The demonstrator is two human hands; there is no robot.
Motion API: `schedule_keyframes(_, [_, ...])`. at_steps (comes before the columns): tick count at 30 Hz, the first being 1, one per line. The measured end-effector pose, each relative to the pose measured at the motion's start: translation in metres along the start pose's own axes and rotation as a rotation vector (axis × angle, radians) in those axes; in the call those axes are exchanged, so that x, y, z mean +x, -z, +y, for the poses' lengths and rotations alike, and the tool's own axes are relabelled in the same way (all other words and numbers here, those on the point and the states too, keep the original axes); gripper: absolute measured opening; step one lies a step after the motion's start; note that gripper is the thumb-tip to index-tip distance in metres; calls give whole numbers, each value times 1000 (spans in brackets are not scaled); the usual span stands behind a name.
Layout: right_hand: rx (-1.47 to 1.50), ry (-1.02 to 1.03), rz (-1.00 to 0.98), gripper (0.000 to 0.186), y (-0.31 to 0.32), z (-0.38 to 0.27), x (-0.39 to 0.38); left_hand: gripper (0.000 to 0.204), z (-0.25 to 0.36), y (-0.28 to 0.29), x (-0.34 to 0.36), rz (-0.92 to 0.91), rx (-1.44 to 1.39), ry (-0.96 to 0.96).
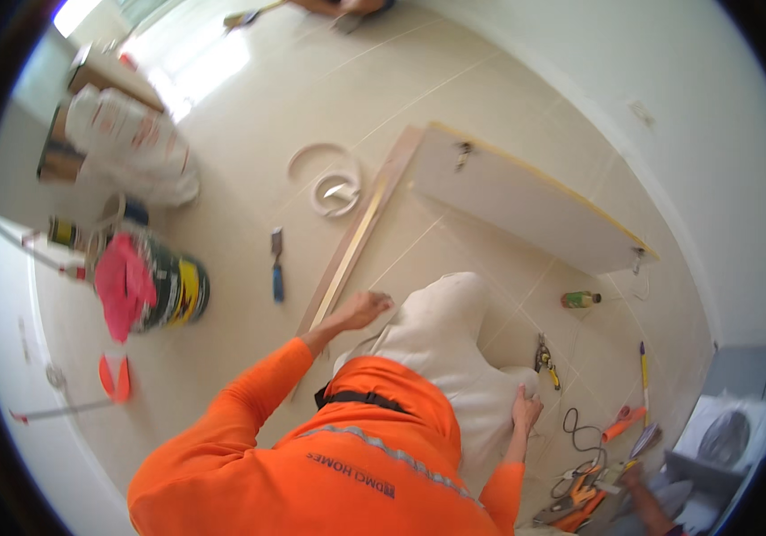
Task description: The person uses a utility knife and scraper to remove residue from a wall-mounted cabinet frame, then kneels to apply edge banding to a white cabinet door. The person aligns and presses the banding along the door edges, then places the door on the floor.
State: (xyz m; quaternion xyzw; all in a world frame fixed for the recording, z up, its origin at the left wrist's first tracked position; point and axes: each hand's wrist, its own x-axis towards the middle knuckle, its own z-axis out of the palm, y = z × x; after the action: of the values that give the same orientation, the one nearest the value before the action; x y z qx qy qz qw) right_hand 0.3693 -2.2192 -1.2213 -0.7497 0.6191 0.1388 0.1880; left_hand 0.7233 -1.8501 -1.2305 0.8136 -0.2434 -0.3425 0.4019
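floor (249, 116): pale cream tiles, thin grout lines | wall (633, 62): plain white, along the right | light: bright daylight patch on the tiles, upper left | panel (526, 201): white board lying flat near the wall

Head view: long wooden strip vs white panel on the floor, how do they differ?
The wooden strip is narrow and tan; the white panel is far wider, with a yellowish far edge. The panel carries metal fittings near both ends; none show on the strip. The left hand sits at the strip's near end; no hand is near the panel. Both are long, straight pieces on the tiled floor.
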Motion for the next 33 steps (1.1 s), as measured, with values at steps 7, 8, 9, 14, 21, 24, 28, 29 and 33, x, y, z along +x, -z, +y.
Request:
schedule_keyframes(7, [-132, 323, 98, 76, -20, -29, 2, 34, -146, 26, -88, 628, -121, 414])
schedule_keyframes(8, [-198, 377, 107, 74, -14, -35, -1, 34, -165, 33, -99, 684, -110, 428])
schedule_keyframes(9, [-256, 434, 116, 71, -9, -43, -6, 35, -183, 40, -111, 674, -140, 515])
schedule_keyframes(14, [200, 436, -197, 51, 19, -123, -25, 43, -240, 44, -203, 466, -423, 832])
schedule_keyframes(21, [222, 850, -325, 39, -3, -276, -100, 53, -253, -22, -328, 116, -1283, 1312])
schedule_keyframes(24, [187, 943, -404, 36, -12, -312, -133, 55, -254, -57, -335, 174, -1732, 1113])
schedule_keyframes(28, [80, 1033, -398, 32, -19, -333, -154, 47, -263, -79, -318, 369, -1932, 968])
schedule_keyframes(29, [63, 1046, -395, 31, -20, -336, -156, 46, -266, -80, -314, 415, -1937, 974])
schedule_keyframes(33, [102, 1086, -414, 29, -20, -343, -154, 46, -257, -69, -308, 451, -1964, 982])
